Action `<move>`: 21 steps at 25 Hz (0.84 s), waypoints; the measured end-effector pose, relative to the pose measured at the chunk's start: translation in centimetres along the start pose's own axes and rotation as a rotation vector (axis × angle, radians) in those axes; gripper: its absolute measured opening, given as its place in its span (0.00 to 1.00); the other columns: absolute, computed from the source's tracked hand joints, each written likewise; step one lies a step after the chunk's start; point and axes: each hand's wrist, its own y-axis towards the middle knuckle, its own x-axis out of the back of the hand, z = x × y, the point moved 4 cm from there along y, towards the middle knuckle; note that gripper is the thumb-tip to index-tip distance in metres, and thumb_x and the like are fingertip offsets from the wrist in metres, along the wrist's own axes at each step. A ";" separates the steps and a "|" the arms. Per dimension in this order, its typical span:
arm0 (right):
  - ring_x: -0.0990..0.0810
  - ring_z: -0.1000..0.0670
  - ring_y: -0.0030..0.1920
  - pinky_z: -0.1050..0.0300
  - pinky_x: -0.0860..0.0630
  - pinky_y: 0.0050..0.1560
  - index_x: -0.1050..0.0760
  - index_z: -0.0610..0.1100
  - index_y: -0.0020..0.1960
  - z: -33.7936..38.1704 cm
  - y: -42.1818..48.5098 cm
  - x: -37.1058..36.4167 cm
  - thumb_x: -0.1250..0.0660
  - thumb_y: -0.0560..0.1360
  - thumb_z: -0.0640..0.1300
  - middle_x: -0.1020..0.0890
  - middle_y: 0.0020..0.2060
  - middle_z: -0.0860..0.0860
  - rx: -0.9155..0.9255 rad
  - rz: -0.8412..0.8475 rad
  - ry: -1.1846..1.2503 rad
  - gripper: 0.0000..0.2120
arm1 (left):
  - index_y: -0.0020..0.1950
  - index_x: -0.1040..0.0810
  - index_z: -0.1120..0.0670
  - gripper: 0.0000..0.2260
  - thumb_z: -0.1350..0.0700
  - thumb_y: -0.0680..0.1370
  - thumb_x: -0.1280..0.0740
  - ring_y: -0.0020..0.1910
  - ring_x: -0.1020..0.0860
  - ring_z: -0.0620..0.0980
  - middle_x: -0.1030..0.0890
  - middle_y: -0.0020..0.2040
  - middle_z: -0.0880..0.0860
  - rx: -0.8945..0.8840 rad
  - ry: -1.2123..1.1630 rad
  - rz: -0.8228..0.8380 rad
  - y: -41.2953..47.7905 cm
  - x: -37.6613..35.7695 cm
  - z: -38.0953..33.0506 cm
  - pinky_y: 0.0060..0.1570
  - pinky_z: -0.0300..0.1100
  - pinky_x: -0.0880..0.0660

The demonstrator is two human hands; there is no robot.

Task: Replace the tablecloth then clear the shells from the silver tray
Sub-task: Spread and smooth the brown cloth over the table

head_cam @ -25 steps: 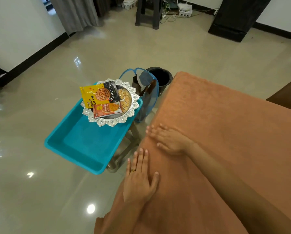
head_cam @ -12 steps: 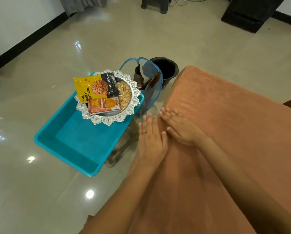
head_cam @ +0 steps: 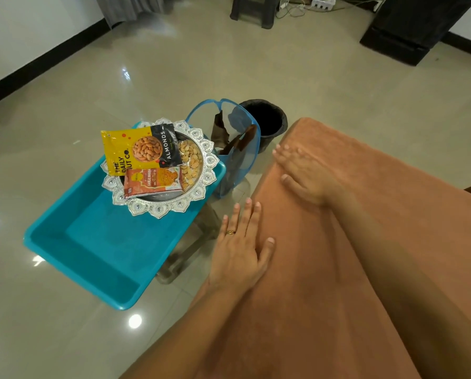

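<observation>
I am smoothing the cloth (head_cam: 352, 255) over the counter, which fills the right and lower part of the frame. My left hand (head_cam: 240, 250) is lying flat near the cloth's left edge at centre frame, fingers spread and pinching nothing. My right hand (head_cam: 308, 173) is pressing flat higher up, near the far corner, also open and holding nothing, though it is blurred. Half a second ago both hands were side by side, nearly touching; now they are parting, the right sliding up toward the corner and the left drawing down along the edge. I take that to mean the fabric is being flattened outward and the replacing step is close to done. The tray (head_cam: 160, 170) is sitting left of centre, resting across the far end of a blue tub (head_cam: 97, 242), well clear of my hands. The shells (head_cam: 192, 165) are heaped on its right side, beside an almond pack (head_cam: 138, 150) and an orange pack (head_cam: 153, 181). A mesh bag (head_cam: 237, 149) and a black bin (head_cam: 267, 119) are standing just beyond it. The shells are not yet cleared, so that part is still waiting.
</observation>
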 end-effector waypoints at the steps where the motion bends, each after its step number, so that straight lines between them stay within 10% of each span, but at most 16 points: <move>1: 0.53 0.52 0.77 0.49 0.55 0.76 0.52 0.46 0.78 -1.7 0.9 0.6 0.56 0.80 0.56 0.48 0.77 0.48 -0.064 -0.014 -0.003 0.29 | 0.78 0.59 0.48 0.30 0.39 0.80 0.52 0.76 0.61 0.46 0.58 0.78 0.48 0.008 0.002 0.013 0.0 0.0 0.1 0.74 0.45 0.61; 15: 0.40 0.45 0.74 0.45 0.46 0.74 0.45 0.44 0.76 -7.8 2.9 2.4 0.54 0.80 0.56 0.38 0.74 0.45 -0.416 -0.155 0.040 0.28 | 0.78 0.59 0.48 0.30 0.40 0.81 0.52 0.76 0.60 0.46 0.57 0.79 0.47 0.025 -0.017 0.010 -0.4 0.2 0.0 0.74 0.44 0.61; 21: 0.44 0.39 0.74 0.41 0.52 0.74 0.43 0.34 0.74 -14.0 -2.5 3.4 0.57 0.76 0.54 0.39 0.73 0.35 -0.868 -0.116 0.089 0.33 | 0.78 0.59 0.48 0.30 0.40 0.81 0.53 0.77 0.60 0.46 0.57 0.79 0.47 0.037 -0.032 0.019 -0.2 -0.2 0.2 0.75 0.45 0.60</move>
